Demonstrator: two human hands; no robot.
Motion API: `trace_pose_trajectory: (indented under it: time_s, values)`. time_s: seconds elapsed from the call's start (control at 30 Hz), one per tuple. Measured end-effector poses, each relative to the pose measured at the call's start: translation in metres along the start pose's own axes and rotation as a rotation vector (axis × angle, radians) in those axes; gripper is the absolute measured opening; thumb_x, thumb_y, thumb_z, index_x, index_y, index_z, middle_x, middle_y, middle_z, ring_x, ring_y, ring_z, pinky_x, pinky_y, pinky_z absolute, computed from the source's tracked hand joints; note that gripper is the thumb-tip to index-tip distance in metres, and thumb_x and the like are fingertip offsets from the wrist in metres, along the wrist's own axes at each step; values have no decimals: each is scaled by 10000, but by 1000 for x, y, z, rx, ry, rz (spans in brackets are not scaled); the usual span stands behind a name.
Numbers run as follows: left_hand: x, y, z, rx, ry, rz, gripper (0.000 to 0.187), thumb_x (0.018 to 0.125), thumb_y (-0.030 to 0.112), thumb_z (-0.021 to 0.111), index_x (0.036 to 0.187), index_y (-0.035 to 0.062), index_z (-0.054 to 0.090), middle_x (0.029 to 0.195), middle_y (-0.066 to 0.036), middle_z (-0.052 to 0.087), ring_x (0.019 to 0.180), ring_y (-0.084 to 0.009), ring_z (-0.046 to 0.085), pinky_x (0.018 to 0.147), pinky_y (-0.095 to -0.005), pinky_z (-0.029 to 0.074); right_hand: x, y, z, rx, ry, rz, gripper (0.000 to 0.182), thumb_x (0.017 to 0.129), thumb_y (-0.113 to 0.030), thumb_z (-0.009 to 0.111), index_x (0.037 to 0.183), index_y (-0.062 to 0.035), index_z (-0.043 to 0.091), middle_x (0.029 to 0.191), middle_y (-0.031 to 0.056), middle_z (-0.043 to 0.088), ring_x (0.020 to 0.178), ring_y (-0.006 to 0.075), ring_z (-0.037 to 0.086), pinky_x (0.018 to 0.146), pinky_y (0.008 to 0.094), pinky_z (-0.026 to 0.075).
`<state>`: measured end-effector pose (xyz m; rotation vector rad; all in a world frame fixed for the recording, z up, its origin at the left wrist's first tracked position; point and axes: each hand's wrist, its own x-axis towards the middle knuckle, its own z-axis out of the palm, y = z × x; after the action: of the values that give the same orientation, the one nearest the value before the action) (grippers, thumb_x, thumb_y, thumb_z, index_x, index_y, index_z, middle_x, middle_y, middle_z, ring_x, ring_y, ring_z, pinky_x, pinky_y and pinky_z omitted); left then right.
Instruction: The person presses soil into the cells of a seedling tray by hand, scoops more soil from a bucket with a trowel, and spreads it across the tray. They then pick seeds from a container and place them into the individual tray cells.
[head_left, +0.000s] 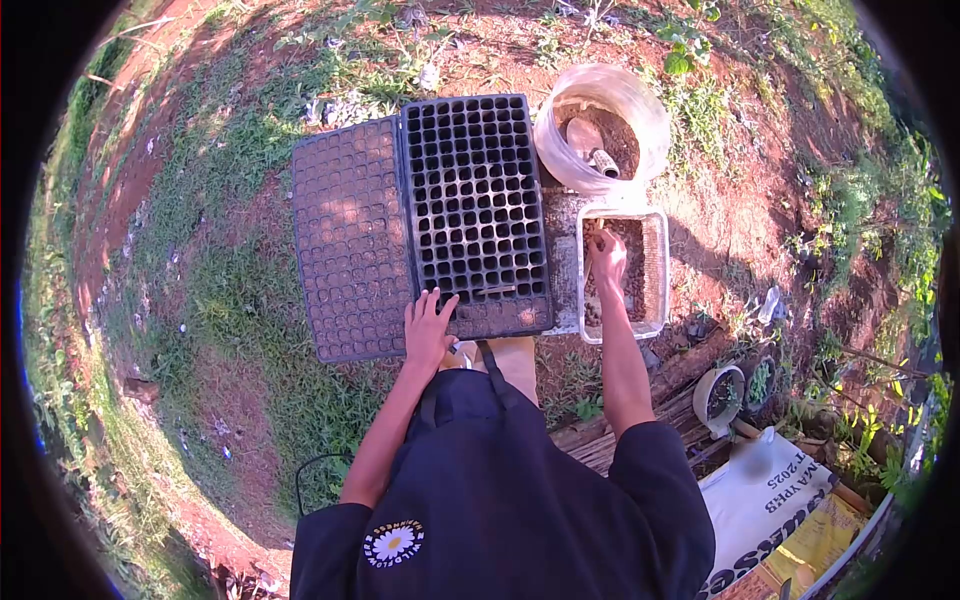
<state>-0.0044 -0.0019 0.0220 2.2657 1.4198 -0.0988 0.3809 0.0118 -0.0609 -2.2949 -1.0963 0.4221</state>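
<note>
The black tray [476, 205] lies in front of the person, its far end pointing away from them. Most of its cells look dark and hollow; the nearest ones hold brown soil [500, 318], and a thin, pale strip [495, 291] lies across the tray just beyond that soil. The left hand [430, 325] is at the tray's near left corner, fingers spread and pointing away from the person, with no object visible in its grip.

Along the tray's left side lies the filled tray [350, 235], set at a slight angle, its cells full of brown soil. To the right of the black tray is the basin [654, 325], clear-walled and rectangular, with brown, crumbly matter inside. The right hand [608, 258] reaches into its far left part, fingers bent and drawn narrowly together; whether they hold anything is too small to tell.

Beyond the basin stands the tub [648, 125], round and translucent, with brown soil and a pale cup-like piece [603, 162] in it. Grass [225, 270] and reddish earth surround these things. Nearer, on the right, are a pot [718, 400] on its side, some wood [690, 365] and a printed sack [765, 490].
</note>
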Motion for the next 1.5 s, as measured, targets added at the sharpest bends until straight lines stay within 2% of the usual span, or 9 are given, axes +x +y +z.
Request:
trace_pose_trajectory:
  time_s: [0.2,0.43,0.7,0.97,1.1,1.17,1.27,1.43,1.5]
  values:
    - [0,0,2,-13,10,-17,871,646,138,868,1431,224,501,1485,-136,431,1401,-338,378,1143,-523,298,-2,-2,2,-3,221,-219,110,820,-117,721,914,-63,703,925,133,679,904,314,630,841,432,503]
    - [-2,-3,5,-16,59,2,904,612,117,880,1424,225,499,1462,-146,442,1392,-345,382,1135,-495,297,-31,-29,-32,500,128,200,150,858,-141,748,960,-38,709,871,53,698,786,126,619,738,282,510]
    - [-4,-9,11,-88,29,8,911,657,142,866,1460,259,452,1532,-124,378,1439,-335,332,1160,-557,270,-132,-99,-19,668,123,45,161,887,-107,740,1023,-25,715,853,13,670,781,85,590,745,256,492]
    - [-7,-13,16,-122,94,39,912,651,147,871,1463,248,468,1502,-134,409,1418,-336,357,1146,-524,279,-200,-119,41,394,-125,-265,155,838,-65,747,988,-31,736,819,104,694,659,169,601,638,312,489]
    - [-7,-16,19,-107,108,53,910,648,161,874,1461,239,472,1501,-131,413,1416,-329,361,1135,-510,288,-201,-115,70,392,-183,-325,150,849,-74,736,989,-22,736,911,122,725,729,210,664,684,329,522]
    - [-7,-17,20,-92,115,65,907,651,169,874,1461,244,473,1501,-127,414,1417,-325,361,1134,-511,288,-201,-114,76,262,-218,-421,152,823,-59,732,972,-42,707,929,120,696,855,288,630,806,405,494]
    - [-6,-18,25,-66,111,65,904,669,183,867,1472,255,456,1508,-122,403,1425,-323,352,1134,-527,287,-205,-126,73,196,-186,-499,149,815,-73,736,952,-47,684,938,115,679,944,318,600,883,429,460]
    - [-6,-18,25,-53,109,67,903,685,186,859,1481,265,440,1519,-121,388,1434,-321,341,1133,-543,286,-205,-126,80,152,-145,-537,148,806,-82,739,937,-50,678,946,118,656,959,317,587,876,426,454]
    - [-7,-18,25,-117,97,56,869,694,93,828,1468,239,460,1538,-123,373,1447,-319,327,1161,-562,258,-206,-127,80,133,-138,-550,146,805,-83,737,933,-51,675,953,119,649,972,320,583,875,428,453]
